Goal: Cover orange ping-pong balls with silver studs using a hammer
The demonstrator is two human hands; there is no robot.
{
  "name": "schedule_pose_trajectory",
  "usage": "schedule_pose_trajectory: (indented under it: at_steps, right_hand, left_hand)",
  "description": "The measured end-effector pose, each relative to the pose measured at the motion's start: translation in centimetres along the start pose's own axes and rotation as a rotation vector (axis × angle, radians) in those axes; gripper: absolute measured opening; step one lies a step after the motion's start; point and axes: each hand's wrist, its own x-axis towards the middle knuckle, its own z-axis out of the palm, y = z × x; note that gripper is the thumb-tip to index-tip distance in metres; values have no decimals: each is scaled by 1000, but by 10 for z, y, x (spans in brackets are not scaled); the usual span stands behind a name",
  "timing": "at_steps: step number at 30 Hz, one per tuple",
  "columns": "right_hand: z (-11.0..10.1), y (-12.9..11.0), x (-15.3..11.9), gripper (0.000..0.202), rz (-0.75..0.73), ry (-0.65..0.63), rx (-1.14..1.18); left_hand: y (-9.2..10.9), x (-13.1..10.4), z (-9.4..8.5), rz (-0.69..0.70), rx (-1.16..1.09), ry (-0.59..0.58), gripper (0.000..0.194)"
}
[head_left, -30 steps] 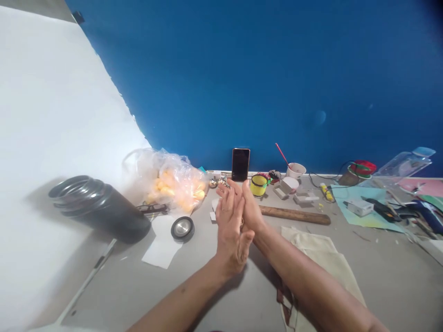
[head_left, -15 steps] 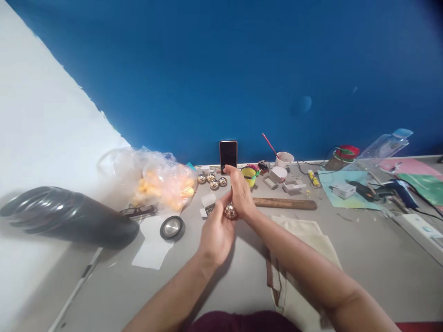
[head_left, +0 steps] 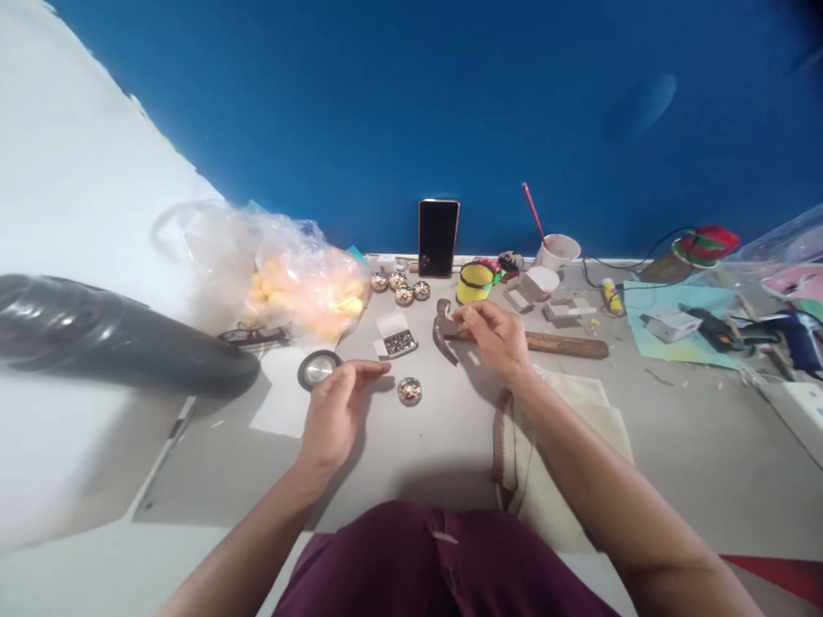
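A shiny silver-and-gold studded ball rests on the table between my hands, touched by neither. My left hand is left of it, fingers stretched towards the right and holding nothing. Just beyond the fingertips lies an open small white box of shiny metal tacks. My right hand is over a claw hammer, covering part of its wooden handle near the head. Its fingers are curled and pinched together; whatever they may hold is hidden. Several similar studded balls sit together farther back.
A phone leans on the blue wall. Left are a plastic bag of yellow-orange things, a dark cylinder and a round black-rimmed lid. Right are a yellow cup, a paper cup, a folded cream cloth.
My hands have parted. The ball, held between them before, now lies on the table. My left hand moved left, my right hand right over the hammer. The view has tilted down.
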Motion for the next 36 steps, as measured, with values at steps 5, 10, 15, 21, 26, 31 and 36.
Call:
schedule_pose_trajectory:
  at_steps: [5,10,15,21,26,31,36]
  right_hand:
    - [-7,3,0,43,-19,99,-40]
    - [-4,10,2,46,-23,72,-80]
    - [1,15,2,38,-64,3,-145]
    - [-5,25,4,31,-198,-53,-257]
    - [-4,27,5,30,-219,-97,-242]
    - [0,27,4,31,-231,-138,-259]
    - [1,31,5,34,-219,-140,-312]
  left_hand:
    - [-10,-20,-27,-11,348,-62,37]
    - [-17,-19,-2,356,756,-490,78]
    - [-34,-18,70,792,921,-1122,38]
    - [-32,-8,83,729,906,-1037,20]
    - [29,52,26,178,722,-572,36]
    - [79,123,-10,117,935,-444,38]
    - [57,162,5,428,1225,-462,39]
